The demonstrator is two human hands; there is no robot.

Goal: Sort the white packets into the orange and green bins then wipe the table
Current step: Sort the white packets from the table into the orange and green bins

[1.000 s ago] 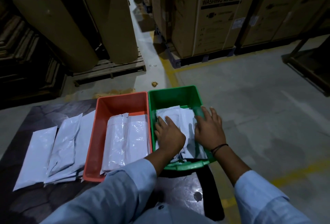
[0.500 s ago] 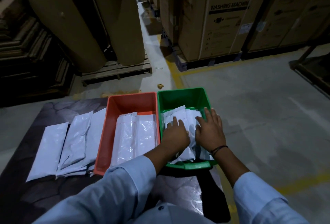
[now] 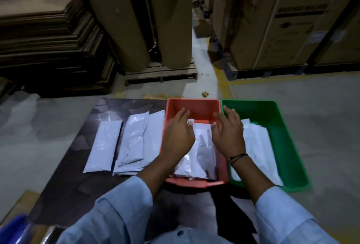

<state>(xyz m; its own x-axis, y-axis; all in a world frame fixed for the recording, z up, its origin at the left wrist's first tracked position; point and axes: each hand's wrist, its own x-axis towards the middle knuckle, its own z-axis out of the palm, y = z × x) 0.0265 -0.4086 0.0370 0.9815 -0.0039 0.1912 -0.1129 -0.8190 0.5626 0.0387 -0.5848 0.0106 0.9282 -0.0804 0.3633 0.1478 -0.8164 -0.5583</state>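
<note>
An orange bin [image 3: 194, 105] and a green bin [image 3: 282, 136] stand side by side on the dark table [image 3: 81, 165]. White packets [image 3: 198, 154] lie stacked in the orange bin. Both hands are over them: my left hand [image 3: 178, 134] lies flat on their left side, my right hand [image 3: 229, 132] flat on their right side, fingers straight. More white packets [image 3: 257, 146] fill the green bin. Three loose white packets [image 3: 124, 142] lie on the table left of the orange bin.
Tall cardboard rolls [image 3: 124, 19] on a pallet and stacked cardboard sheets [image 3: 44, 39] stand behind the table. Washing-machine boxes [image 3: 282, 19] line the right. A blue object [image 3: 15, 230] shows at the lower left corner. The concrete floor has yellow lines.
Both hands have moved left from the packets in the green bin to the packets in the orange bin. The view has swung left as well.
</note>
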